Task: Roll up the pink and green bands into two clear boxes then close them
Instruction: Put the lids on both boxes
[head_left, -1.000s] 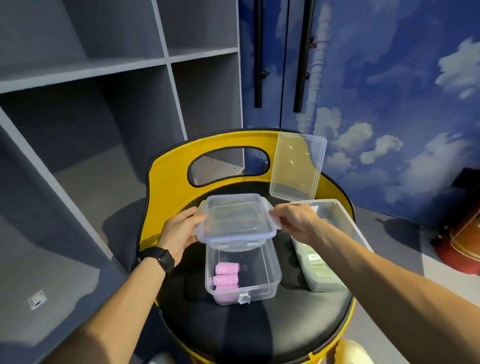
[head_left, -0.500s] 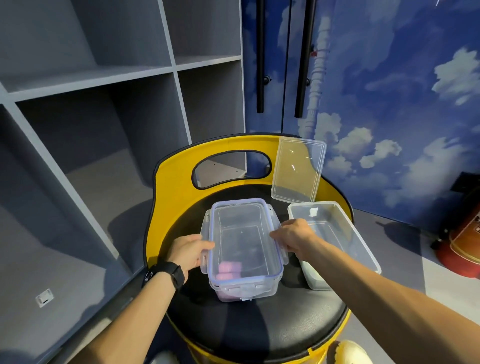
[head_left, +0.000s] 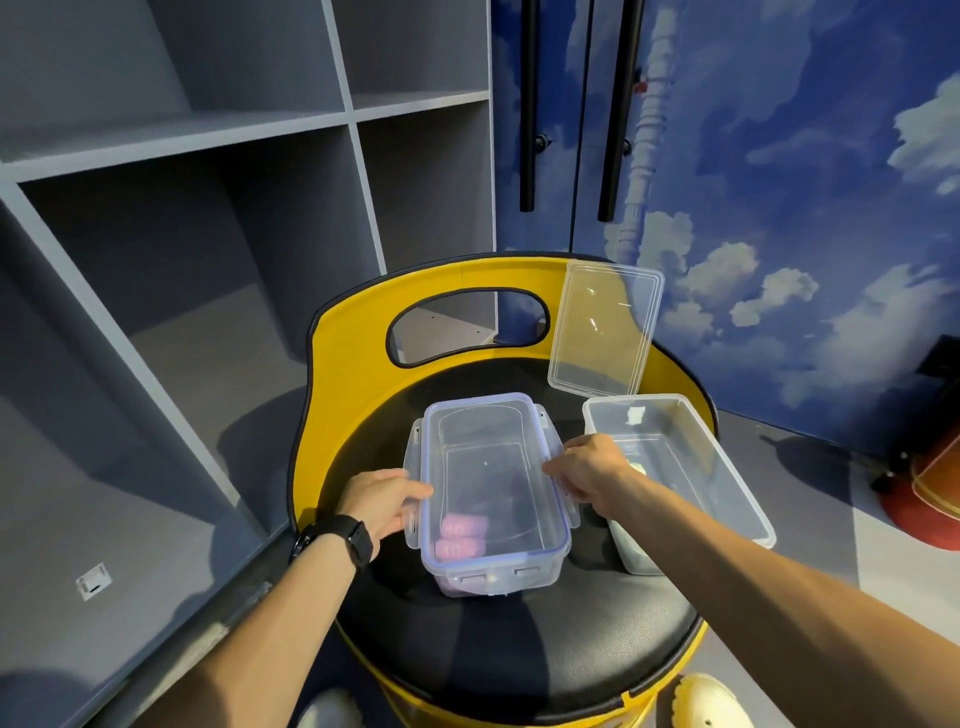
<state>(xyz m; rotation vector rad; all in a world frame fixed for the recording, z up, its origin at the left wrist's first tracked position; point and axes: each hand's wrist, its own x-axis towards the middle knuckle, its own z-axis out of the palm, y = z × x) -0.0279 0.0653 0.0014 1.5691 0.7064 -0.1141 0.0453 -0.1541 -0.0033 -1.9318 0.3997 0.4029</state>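
Pink bands (head_left: 461, 538), rolled into stubby cylinders, lie in the lidded clear box (head_left: 491, 493) at the middle of the black padded stool seat (head_left: 571, 649); its side latches look unsnapped. The left hand (head_left: 387, 501) and right hand (head_left: 587, 470) each grip a side flap with curled fingers. Right of this box, the second clear box (head_left: 727, 467) stands open with something pale green inside, its thin glossy lid (head_left: 605, 332) leaning behind.

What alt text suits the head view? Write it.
Both hands, left hand and right hand, press the lid onto a clear box holding pink rolls on a black stool seat. A second box sits open beside it, its lid leaning behind.
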